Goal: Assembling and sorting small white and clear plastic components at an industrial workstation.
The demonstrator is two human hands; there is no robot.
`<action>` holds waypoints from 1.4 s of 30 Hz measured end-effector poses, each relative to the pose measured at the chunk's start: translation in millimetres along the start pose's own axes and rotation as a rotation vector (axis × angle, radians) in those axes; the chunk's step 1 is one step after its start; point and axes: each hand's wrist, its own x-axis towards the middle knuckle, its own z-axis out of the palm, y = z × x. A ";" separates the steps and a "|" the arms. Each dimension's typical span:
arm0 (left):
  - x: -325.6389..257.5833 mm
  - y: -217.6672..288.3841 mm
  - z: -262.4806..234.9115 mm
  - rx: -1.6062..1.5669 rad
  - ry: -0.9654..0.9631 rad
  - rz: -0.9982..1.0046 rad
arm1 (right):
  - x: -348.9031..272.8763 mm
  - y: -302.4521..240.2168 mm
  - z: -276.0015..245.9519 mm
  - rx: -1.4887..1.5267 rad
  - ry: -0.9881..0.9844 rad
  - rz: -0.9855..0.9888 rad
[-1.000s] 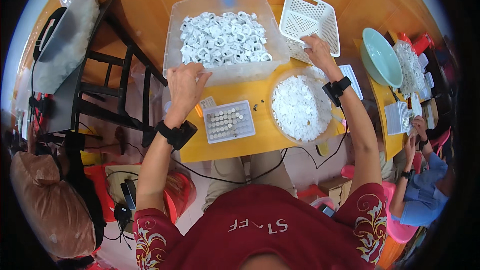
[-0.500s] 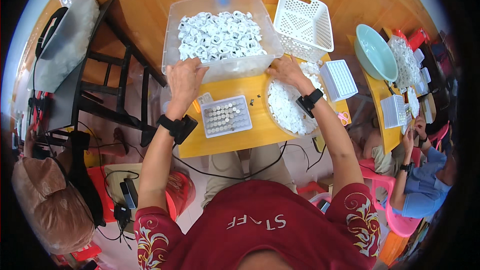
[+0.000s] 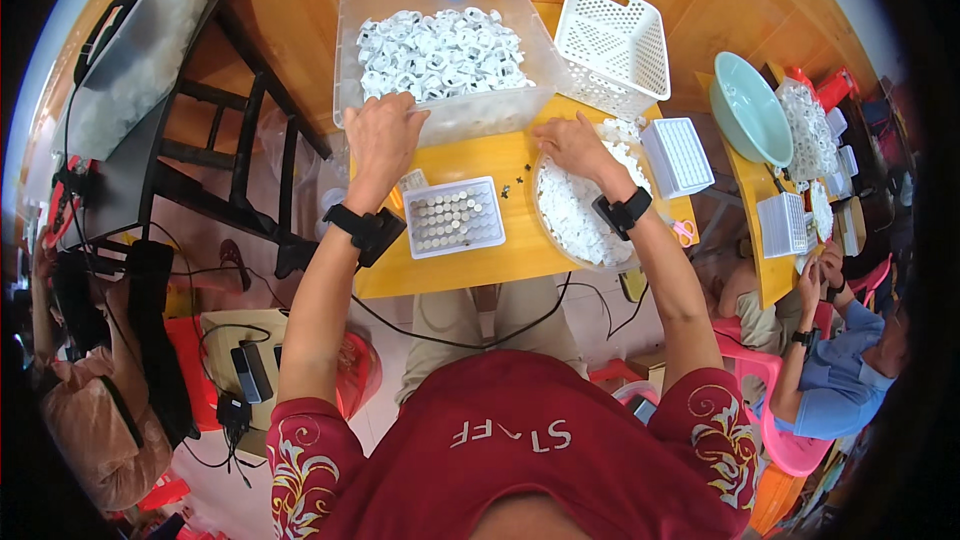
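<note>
A clear plastic bin (image 3: 480,118) full of small white plastic parts (image 3: 440,55) stands at the far side of the yellow table. My left hand (image 3: 380,140) is at its front left, fingers over the rim and thumb against the front wall. My right hand (image 3: 578,148) is apart from the bin, fingers spread, above a round tray heaped with white pieces (image 3: 580,205); it holds nothing. Between my forearms lies a shallow white tray (image 3: 455,247) with rows of small round silvery pieces. A few tiny dark bits (image 3: 506,192) lie beside it.
A white perforated basket (image 3: 612,40) and a stack of white trays (image 3: 680,157) stand at the right, near pink scissors (image 3: 685,230). A black cable (image 3: 480,345) crosses my lap. At a side table (image 3: 775,270), a co-worker (image 3: 840,370) handles something; a teal basin (image 3: 750,105) sits there.
The bin has slid away from me toward the wall. My right hand has come off its front right corner, while my left hand stays at its rim.
</note>
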 end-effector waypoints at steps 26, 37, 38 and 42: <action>-13.6 3.5 -20.8 -0.015 -0.031 0.079 | -8.6 44.1 -101.7 -0.159 0.651 0.129; -15.1 6.8 -27.1 -0.038 -0.031 0.057 | 15.9 70.4 -56.6 0.036 0.629 0.123; -15.0 7.0 -27.2 -0.043 -0.007 0.062 | 13.3 73.5 -58.7 0.037 0.625 0.125; -12.5 9.9 -29.4 -0.070 -0.024 0.057 | -2.8 72.8 -70.9 0.065 0.640 -0.006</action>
